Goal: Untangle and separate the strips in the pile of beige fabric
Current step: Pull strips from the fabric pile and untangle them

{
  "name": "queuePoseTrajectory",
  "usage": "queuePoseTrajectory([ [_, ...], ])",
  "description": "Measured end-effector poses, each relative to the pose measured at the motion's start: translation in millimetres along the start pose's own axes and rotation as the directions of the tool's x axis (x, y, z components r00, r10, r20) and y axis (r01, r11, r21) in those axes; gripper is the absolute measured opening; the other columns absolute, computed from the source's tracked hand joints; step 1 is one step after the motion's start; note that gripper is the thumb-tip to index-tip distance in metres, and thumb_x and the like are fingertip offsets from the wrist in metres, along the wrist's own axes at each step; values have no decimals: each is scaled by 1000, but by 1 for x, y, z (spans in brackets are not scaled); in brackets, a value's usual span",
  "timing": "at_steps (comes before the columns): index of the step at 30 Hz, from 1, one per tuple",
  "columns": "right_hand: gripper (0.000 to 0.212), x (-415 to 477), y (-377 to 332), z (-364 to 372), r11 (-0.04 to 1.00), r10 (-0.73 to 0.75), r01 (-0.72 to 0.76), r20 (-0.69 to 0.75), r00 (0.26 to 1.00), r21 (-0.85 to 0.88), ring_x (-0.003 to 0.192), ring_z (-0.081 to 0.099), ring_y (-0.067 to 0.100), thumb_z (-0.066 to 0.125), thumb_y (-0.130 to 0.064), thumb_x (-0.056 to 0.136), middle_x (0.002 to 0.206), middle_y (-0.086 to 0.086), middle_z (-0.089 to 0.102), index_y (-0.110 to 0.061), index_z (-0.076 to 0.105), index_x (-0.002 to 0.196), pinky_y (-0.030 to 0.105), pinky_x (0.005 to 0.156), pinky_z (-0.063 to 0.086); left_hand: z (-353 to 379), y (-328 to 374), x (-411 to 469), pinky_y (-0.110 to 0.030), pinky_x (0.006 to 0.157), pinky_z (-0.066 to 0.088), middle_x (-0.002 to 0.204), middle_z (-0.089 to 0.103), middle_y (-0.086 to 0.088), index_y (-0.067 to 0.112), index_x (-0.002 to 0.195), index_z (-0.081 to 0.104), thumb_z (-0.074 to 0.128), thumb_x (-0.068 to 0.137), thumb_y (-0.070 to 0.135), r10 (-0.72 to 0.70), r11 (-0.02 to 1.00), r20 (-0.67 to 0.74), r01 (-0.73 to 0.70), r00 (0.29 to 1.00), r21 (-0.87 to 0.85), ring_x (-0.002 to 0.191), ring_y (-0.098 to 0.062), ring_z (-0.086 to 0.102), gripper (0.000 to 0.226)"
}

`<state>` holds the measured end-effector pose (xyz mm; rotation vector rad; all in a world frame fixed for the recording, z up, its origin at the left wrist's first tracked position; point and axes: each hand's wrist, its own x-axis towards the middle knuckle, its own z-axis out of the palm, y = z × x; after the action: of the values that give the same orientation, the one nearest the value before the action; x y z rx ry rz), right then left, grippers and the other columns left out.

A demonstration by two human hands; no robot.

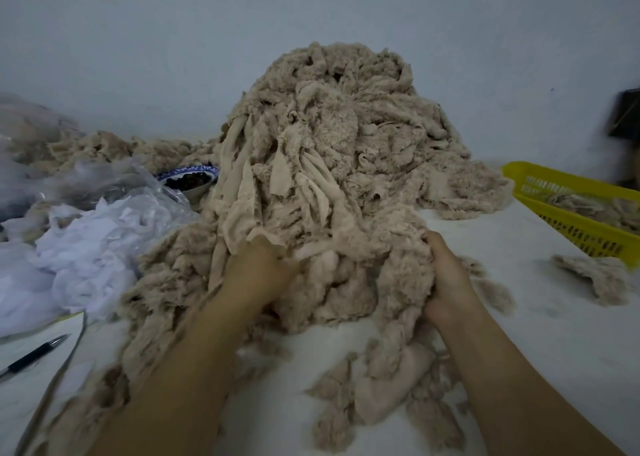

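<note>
A tall pile of beige fabric [332,137], fuzzy strips tangled with smooth ones, rises against the wall at the centre of the white table. My left hand [258,272] is dug into the pile's front, its fingers curled into a clump of strips and partly hidden by it. To the right, my right hand [446,275] grips the pile's fuzzy right edge, thumb on top. More beige strips [381,396] trail down toward me between my forearms.
A yellow plastic basket [568,223] with some beige strips stands at the right. One loose beige piece [599,275] lies in front of it. White fabric and clear plastic bags [79,248] fill the left, beside a patterned bowl [188,178]. A pen [34,355] lies on paper at the lower left.
</note>
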<state>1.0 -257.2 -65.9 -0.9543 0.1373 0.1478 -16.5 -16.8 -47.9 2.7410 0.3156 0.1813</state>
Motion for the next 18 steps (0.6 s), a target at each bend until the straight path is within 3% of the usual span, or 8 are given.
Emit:
queuePoseTrajectory([
  [1,31,-1,1,1,1000,7,-7,21,1000,26,95,74,27,53,-32,97,107,12,75,-15,78,104,37,64,61,9,2,-1,-35,93,37,119,51,-4,23,94,64,53,89,37,103,990,-12,-101,995,98,117,-28,48,18],
  [3,31,-2,2,3,999,1,-4,48,999,54,94,74,27,55,-32,97,106,13,75,-15,80,98,36,63,60,27,17,-7,-27,85,38,124,44,6,25,115,62,54,92,37,299,953,-65,-301,952,-24,114,-17,48,28],
  [5,27,-1,2,4,997,-41,37,62,997,69,98,73,30,55,-30,98,106,13,75,-12,74,106,39,69,60,36,40,-20,-10,72,35,105,49,17,30,103,63,53,96,41,403,877,-67,-406,913,-256,94,4,52,16],
  [7,13,1,4,4,980,-193,193,19,981,-40,92,72,23,56,-27,99,95,5,76,-21,67,97,34,69,58,40,58,-29,-4,66,39,90,60,16,31,89,64,46,99,49,320,797,-24,-283,947,-533,81,9,56,27],
  [10,13,-11,14,14,709,-459,505,222,860,-491,80,66,-3,56,-34,97,86,-19,71,-38,65,87,13,68,50,36,70,-29,-22,87,53,101,74,2,21,109,71,46,98,55,224,418,191,83,956,-905,96,-9,68,44],
  [13,19,-21,34,26,404,-352,652,549,758,-642,87,63,-1,45,-49,89,95,-17,67,-45,64,87,14,73,48,23,67,-25,-29,74,59,98,75,-7,10,104,75,67,88,42,253,73,378,372,891,-925,88,-19,73,36],
  [16,47,-23,41,26,413,-250,635,589,768,-653,76,61,15,40,-56,88,83,3,66,-17,66,82,32,72,47,13,52,-15,-37,88,58,117,71,-15,4,113,73,68,85,22,194,-260,439,477,877,-839,103,-26,71,34],
  [18,41,-19,36,21,447,-260,578,519,815,-683,58,48,9,45,-54,90,65,1,56,-21,59,68,27,57,39,11,42,-11,-35,94,55,129,65,-13,3,120,69,58,93,23,176,-499,392,425,903,-755,116,-25,65,35],
])
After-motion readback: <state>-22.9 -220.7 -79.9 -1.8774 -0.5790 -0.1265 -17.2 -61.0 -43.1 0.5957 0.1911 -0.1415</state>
